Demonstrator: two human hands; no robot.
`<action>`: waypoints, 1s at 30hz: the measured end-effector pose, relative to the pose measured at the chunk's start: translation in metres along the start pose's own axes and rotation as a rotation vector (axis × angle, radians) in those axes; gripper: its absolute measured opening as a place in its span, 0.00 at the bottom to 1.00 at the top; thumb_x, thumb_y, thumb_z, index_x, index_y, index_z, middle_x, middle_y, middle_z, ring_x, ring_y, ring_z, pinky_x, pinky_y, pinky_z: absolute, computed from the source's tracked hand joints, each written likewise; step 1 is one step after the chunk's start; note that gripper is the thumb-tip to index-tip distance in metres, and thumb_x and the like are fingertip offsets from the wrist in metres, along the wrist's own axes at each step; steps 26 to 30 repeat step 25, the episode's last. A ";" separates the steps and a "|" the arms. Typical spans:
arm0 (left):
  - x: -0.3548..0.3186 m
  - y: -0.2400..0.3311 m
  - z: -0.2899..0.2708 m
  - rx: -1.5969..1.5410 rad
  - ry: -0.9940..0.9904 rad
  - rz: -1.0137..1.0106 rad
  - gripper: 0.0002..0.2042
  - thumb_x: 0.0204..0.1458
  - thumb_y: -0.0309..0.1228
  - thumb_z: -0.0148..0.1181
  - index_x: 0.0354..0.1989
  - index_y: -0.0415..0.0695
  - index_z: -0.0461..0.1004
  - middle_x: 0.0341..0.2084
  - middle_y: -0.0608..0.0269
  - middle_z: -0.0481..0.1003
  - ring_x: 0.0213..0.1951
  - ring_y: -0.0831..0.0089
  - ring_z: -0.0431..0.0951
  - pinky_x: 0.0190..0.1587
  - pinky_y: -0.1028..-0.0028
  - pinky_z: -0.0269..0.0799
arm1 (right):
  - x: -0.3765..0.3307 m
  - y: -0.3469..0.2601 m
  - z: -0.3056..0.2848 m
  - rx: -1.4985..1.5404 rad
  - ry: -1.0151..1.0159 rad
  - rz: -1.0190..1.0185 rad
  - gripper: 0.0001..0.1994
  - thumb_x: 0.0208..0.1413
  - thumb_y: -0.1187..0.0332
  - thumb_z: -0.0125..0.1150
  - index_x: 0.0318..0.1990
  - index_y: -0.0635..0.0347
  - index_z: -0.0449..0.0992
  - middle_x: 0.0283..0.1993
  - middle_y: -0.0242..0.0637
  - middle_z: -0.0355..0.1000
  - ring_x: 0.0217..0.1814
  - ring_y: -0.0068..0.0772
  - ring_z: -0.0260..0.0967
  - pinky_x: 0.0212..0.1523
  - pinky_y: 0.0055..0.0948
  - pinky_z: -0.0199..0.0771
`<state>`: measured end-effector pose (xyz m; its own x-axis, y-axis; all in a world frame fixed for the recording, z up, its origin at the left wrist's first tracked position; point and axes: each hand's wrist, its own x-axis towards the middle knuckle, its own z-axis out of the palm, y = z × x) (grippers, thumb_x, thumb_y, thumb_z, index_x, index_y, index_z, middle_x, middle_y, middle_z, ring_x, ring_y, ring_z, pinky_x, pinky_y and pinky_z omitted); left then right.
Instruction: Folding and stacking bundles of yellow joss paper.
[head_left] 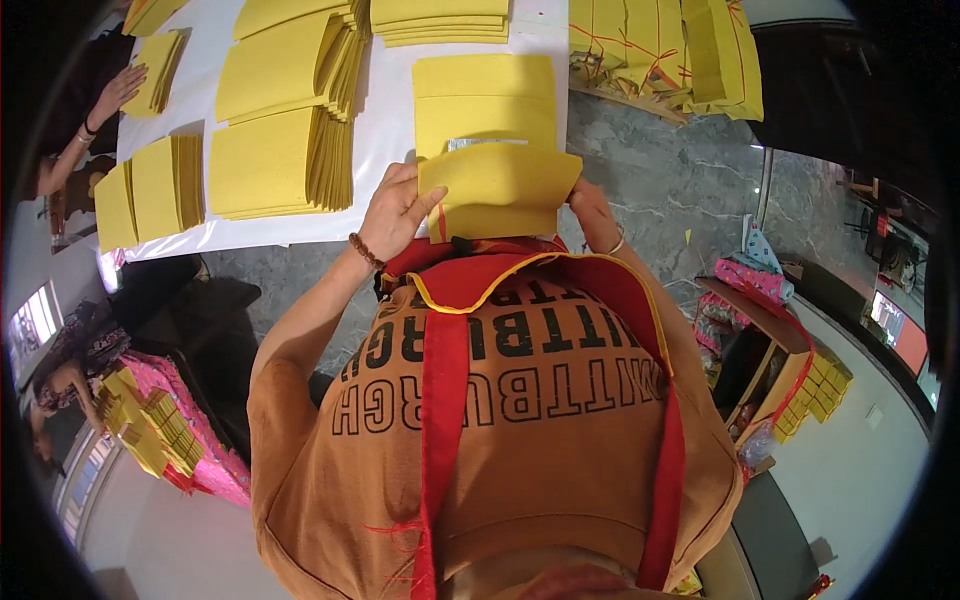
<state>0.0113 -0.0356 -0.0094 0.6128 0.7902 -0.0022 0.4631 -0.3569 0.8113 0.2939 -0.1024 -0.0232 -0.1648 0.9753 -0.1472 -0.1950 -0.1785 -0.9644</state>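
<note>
At the table's near edge I hold a yellow paper sheet (500, 180), its upper edge bowed toward me. My left hand (398, 208) grips its left side, the thumb lying on top. On the right side my right hand (596, 215) is closed on the edge, its fingertips partly hidden by the paper. Behind the held sheet a creased yellow paper (484, 108) lies flat on the table; whether the two are one folded piece I cannot tell. A narrow silvery strip (485, 144) shows between them. A red mark runs down the held paper's lower left.
Stacks of folded yellow paper (270, 165) stand left of my hands on the white-covered table (385, 110). Yellow bundles tied with red string (640, 45) are at the back right. Another person's hand (122, 90) touches a stack at the far left.
</note>
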 end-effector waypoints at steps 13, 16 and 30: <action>0.019 -0.017 0.016 -0.357 0.121 -0.482 0.14 0.54 0.37 0.52 0.38 0.39 0.74 0.15 0.59 0.68 0.19 0.71 0.67 0.25 0.70 0.64 | 0.026 0.007 0.030 -0.202 0.356 0.011 0.17 0.52 0.66 0.58 0.47 0.67 0.69 0.35 0.37 0.74 0.34 0.20 0.69 0.35 0.21 0.69; 0.023 -0.017 0.018 -0.425 0.146 -0.507 0.13 0.54 0.36 0.52 0.38 0.38 0.74 0.14 0.62 0.68 0.15 0.75 0.66 0.21 0.73 0.63 | 0.032 0.010 0.030 -0.173 0.397 0.049 0.19 0.51 0.67 0.60 0.48 0.68 0.68 0.36 0.38 0.75 0.35 0.19 0.70 0.36 0.21 0.69; 0.031 -0.024 0.016 -0.301 0.168 -0.522 0.16 0.53 0.38 0.54 0.46 0.41 0.72 0.21 0.61 0.76 0.21 0.72 0.73 0.27 0.74 0.67 | 0.038 -0.002 0.035 -0.420 0.455 0.140 0.27 0.52 0.71 0.58 0.57 0.62 0.51 0.31 0.37 0.75 0.31 0.19 0.69 0.31 0.19 0.68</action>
